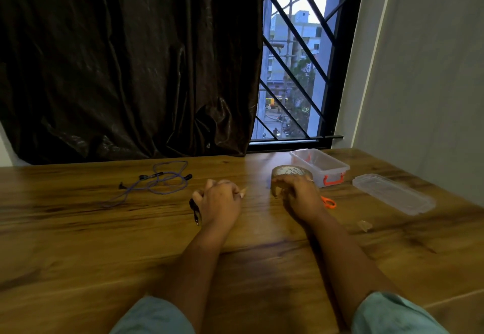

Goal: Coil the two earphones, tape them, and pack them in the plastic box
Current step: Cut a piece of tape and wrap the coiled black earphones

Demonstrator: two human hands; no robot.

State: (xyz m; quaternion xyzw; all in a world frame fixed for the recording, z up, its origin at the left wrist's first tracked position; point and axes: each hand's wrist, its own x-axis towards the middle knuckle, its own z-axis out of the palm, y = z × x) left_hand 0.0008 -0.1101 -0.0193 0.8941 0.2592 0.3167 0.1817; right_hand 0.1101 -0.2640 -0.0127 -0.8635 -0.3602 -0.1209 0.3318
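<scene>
- Black earphone (194, 209) is bunched in the left hand (220, 200), whose fingers curl round it; its plug end hangs out below the hand, just above the table (78, 255).
- Purple earphone (162, 182) lies loose and uncoiled on the table, to the left of the left hand and apart from it, with its cord in open loops.
- The right hand (298, 192) has bent fingers gripping the near side of the tape roll (290, 172), which lies flat on the table.
- The plastic box (320, 166) stands open just behind and right of the tape roll, with orange latches on its near end.
- Its clear lid (392, 193) lies flat on the table, to the right of the box and apart from it.
- Orange scissors (328, 202) lie behind the right hand, mostly hidden by it.
- A small clear scrap (365, 225) lies nearer, right of the right forearm.
- A dark curtain (117, 59) and a barred window (293, 72) are beyond the table's far edge.
</scene>
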